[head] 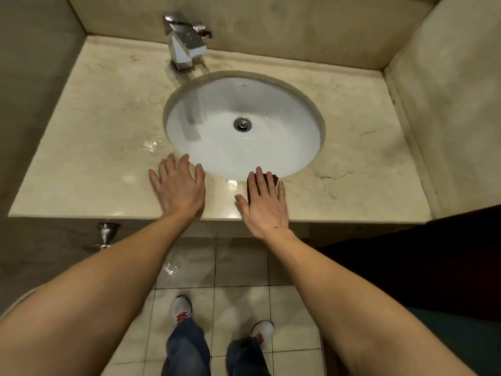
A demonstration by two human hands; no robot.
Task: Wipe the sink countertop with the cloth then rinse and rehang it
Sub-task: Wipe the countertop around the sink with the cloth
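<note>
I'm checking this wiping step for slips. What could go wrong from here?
The cloth lies under the right hand at the basin edge, so a forward stroke may push it in. The countertop looks wet near the left hand, which lies flat there and might slide. A shiny patch on the floor tiles may be water, a slip risk.

Cloth (273, 178) mostly hidden under right hand (264, 206); only dark red strip seen past fingers (260, 178), its shape and folds not told. Worktop (89, 137) front edge covered by both wrists. Top of faucet (184, 39) blurred by glare. Both arms and trouser legs (187, 348) cut off at frame bottom.
</note>
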